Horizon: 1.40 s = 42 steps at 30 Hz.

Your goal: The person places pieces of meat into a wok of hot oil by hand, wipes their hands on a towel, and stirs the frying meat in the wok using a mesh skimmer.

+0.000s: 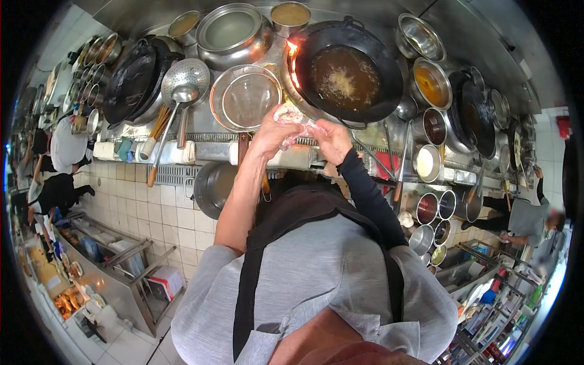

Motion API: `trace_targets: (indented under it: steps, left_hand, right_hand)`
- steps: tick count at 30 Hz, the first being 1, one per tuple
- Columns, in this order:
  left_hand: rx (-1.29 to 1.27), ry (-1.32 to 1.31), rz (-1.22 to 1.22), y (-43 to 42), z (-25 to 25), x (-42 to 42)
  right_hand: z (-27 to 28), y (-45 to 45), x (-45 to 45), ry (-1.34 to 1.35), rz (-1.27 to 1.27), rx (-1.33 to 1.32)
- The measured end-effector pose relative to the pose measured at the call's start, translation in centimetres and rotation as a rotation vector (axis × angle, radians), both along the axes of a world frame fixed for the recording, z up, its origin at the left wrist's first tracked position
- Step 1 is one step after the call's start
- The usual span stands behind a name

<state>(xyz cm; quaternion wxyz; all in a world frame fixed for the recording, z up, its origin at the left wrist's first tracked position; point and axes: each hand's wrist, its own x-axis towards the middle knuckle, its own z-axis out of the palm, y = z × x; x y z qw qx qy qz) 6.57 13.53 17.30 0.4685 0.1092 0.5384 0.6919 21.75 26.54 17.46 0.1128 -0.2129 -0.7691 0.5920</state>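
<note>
In the head view, my left hand [275, 135] and my right hand [332, 141] are close together at the near left rim of a black wok. Both are closed on a soft, pale pink piece that looks like raw meat [288, 114], which stretches between them. Behind them, the wok [389, 73] holds brown oil [359, 64] with a pale, frothy patch [342, 82] in the middle. A flame [294, 64] rises along its left side. Just left of my left hand sits a round wire-mesh strainer [246, 100].
A perforated skimmer [185, 76] and a ladle [176, 109] lie to the left, before another black wok [131, 85]. At the back stands a large metal pot [234, 52]. Sauce pots [432, 85] and a long-handled ladle [406, 109] line the right. A person [529, 216] stands far right.
</note>
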Motion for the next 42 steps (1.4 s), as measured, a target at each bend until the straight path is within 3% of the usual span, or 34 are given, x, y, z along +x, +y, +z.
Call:
trace_targets:
  steps: [4, 10, 16, 19, 25, 28, 31, 37, 40, 41, 42]
  left_hand:
    - [0.035, -0.049, -0.005, 0.1, 0.0, -0.3]
    - [0.074, -0.073, -0.03, 0.4, -0.3, -0.8]
    - [0.133, -0.153, 0.019, 0.2, 1.2, -0.3]
    - [0.086, -0.083, -0.068, 0.1, 0.4, -0.1]
    - [0.026, 0.01, -0.033, 0.6, 0.2, 1.0]
    - [0.037, -0.006, 0.022, 0.8, -0.2, 1.4]
    - [-0.01, 0.014, -0.016, 0.8, 0.0, 1.5]
    - [0.032, 0.002, -0.007, 1.2, 0.1, 1.5]
    - [0.0, -0.099, 0.021, 0.5, -0.2, 0.8]
    - [0.006, -0.117, 0.037, -0.5, -1.1, -0.1]
    - [0.014, -0.133, 0.052, -2.0, -2.4, -1.7]
  right_hand:
    - [-2.2, 0.8, -0.2, 0.016, -0.017, -0.308]
    - [-0.9, 0.4, -0.2, 0.052, -0.191, -0.725]
    - [-0.5, -0.1, -0.5, 0.076, -0.214, -0.552]
    - [-1.9, -0.7, -1.0, 0.068, -0.195, -0.49]
    - [-2.6, -0.6, -1.1, 0.062, -0.209, -0.062]
    - [-2.7, -0.7, -1.2, 0.124, -0.235, -0.145]
    - [-4.3, -0.6, -1.3, 0.208, -0.257, -0.384]
    - [-2.3, -0.3, -0.9, 0.187, -0.328, -0.884]
    - [-3.1, 1.9, 0.1, 0.372, -0.271, -1.065]
    - [-3.3, 4.4, 1.0, 0.445, -0.262, -1.11]
    - [-1.9, 5.6, 1.5, 0.392, -0.381, -0.919]
